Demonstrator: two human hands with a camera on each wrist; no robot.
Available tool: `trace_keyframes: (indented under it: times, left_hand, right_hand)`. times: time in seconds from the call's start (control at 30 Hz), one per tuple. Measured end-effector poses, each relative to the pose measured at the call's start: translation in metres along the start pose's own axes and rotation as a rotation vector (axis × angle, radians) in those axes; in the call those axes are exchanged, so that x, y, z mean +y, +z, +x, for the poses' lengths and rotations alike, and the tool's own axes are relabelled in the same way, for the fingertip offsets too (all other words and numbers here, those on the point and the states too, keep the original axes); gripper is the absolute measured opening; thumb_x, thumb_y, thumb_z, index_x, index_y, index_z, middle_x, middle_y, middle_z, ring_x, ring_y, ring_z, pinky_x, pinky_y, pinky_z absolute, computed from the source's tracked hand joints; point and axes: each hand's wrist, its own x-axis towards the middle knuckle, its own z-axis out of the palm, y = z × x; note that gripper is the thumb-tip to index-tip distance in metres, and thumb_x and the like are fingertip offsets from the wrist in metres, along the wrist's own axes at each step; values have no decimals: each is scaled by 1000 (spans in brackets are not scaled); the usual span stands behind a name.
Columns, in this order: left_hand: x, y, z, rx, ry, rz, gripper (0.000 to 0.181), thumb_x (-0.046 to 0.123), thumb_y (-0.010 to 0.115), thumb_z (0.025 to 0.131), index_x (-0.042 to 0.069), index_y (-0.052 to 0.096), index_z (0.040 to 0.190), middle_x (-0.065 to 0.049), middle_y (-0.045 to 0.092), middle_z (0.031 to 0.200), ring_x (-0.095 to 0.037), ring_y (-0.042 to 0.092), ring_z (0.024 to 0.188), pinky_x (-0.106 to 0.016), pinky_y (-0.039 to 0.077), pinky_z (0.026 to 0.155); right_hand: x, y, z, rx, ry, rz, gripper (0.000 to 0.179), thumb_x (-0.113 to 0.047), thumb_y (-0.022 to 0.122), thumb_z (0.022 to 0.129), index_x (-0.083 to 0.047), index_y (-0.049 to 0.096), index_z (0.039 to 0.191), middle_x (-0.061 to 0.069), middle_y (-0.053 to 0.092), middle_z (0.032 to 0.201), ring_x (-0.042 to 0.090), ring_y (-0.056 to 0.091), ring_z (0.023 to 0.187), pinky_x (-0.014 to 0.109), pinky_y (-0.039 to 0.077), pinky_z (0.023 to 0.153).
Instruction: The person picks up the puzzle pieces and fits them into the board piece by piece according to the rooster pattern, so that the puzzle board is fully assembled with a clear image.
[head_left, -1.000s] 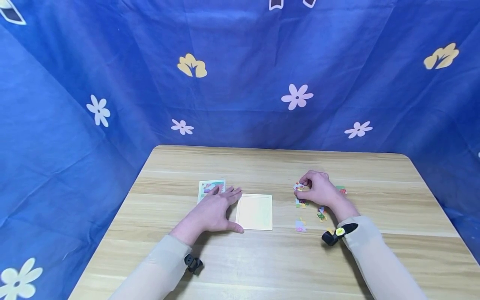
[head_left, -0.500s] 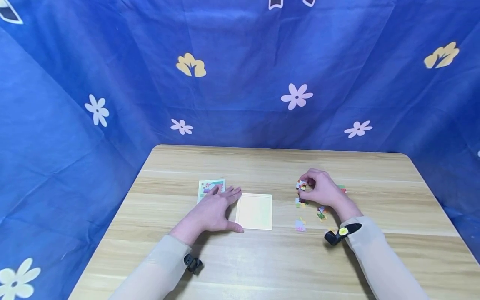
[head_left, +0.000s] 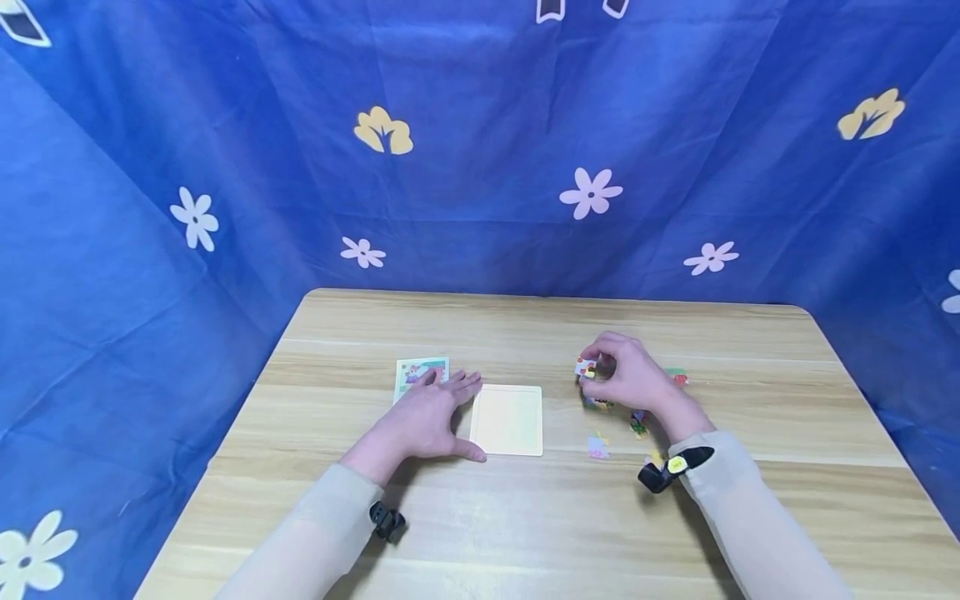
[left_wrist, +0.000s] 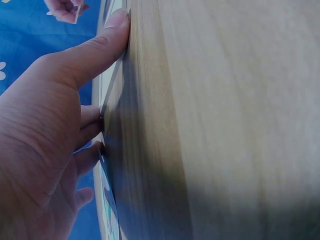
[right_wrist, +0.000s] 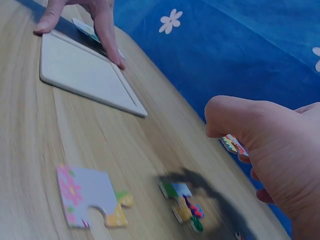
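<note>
My right hand (head_left: 633, 379) pinches a small jigsaw piece (head_left: 585, 367), mostly white with red and yellow print, between thumb and fingers. It is raised over the table on the right; in the right wrist view only a bit of it shows past the thumb. Beneath that hand lies another puzzle piece (right_wrist: 182, 200). My left hand (head_left: 423, 425) is spread along the left side of a square cream puzzle tray (head_left: 506, 421), thumb at the near corner and fingers at the far one. The tray lies flat with its pale base bare.
Partly under the left fingers is a white-bordered picture card (head_left: 408, 379). A lilac piece with pink flowers (head_left: 597, 447) lies right of the tray. More loose pieces sit near the right wrist, one a green-and-red piece (head_left: 678, 377). Blue patterned cloth (head_left: 480, 167) hangs behind the table.
The right hand has turned the jigsaw piece in its fingers and then carried it slightly left toward the tray. The left hand stays at the tray's side.
</note>
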Motion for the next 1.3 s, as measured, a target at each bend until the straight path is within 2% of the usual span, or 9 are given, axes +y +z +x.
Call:
trace_keyframes:
  times: [0.4,0.77,0.9,1.03,1.3]
  left_hand:
    - [-4,0,2,-11,-11,1,126,88,75,68,12,43,163,0,35,169,-26,31,156,-59,13,128]
    - [-7,0,1,-8,-6,-2,126,89,74,68,11,43,163,1,36,168,-26,31,156,-58,14,128]
    - [-7,0,-1,-7,-13,-1,127,90,74,67,12,44,162,1,37,168,-27,32,155,-58,14,128]
    - [-6,0,-1,-10,-22,-5,127,90,73,67,13,43,163,1,36,168,-27,31,156,-58,13,129]
    - [-2,-1,0,-11,-20,-22,127,89,74,67,13,41,164,1,35,169,-27,30,157,-59,11,129]
  right_hand:
    - [-25,21,20,-36,-98,79,29,-13,88,76,-9,79,104,-2,68,95,18,61,84,33,53,74]
    - [-48,56,39,-111,-180,79,33,-17,86,77,-5,78,107,-2,67,95,17,62,82,32,53,72]
    - [-57,70,43,-140,-185,41,33,-22,86,79,-8,78,108,-3,68,99,16,63,87,34,52,80]
    - [-65,84,46,-169,-196,-46,34,-32,83,82,-14,78,110,-8,68,102,12,60,96,39,45,89]
    - [-69,102,47,-186,-192,-134,35,-39,80,82,-17,79,109,-10,65,102,11,56,103,38,40,92]
